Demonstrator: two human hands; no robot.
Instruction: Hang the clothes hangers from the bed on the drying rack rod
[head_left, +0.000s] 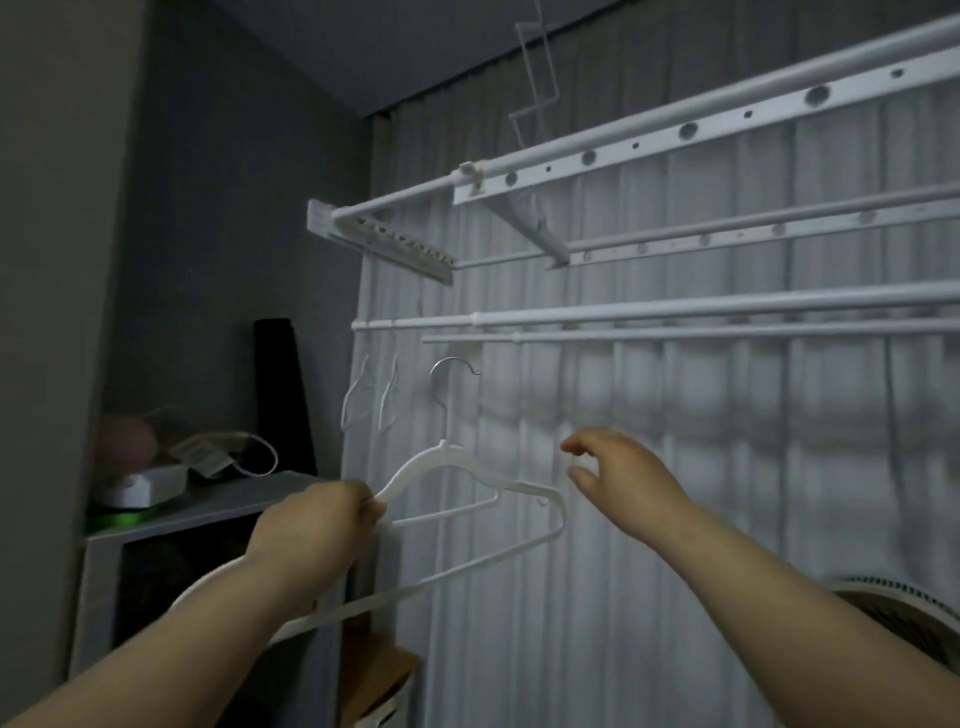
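My left hand (317, 525) grips the left shoulder of a white plastic hanger (457, 470) with a metal hook (453, 366). The hook points up, just below the lower drying rack rod (675, 314) and apart from it. My right hand (618, 470) hovers to the right of the hanger with fingers spread, holding nothing. Two white hangers (371, 397) hang from the rod's left end, seen nearly edge-on. A second white hanger seems to lie under my left forearm, its bar (415, 587) running down-left.
A higher ceiling rack (649, 150) with perforated bars spans above. White curtains (727, 467) hang behind the rods. A grey shelf unit (208, 504) with small items stands at left, a fan (904, 608) at lower right, a cardboard box (374, 675) below.
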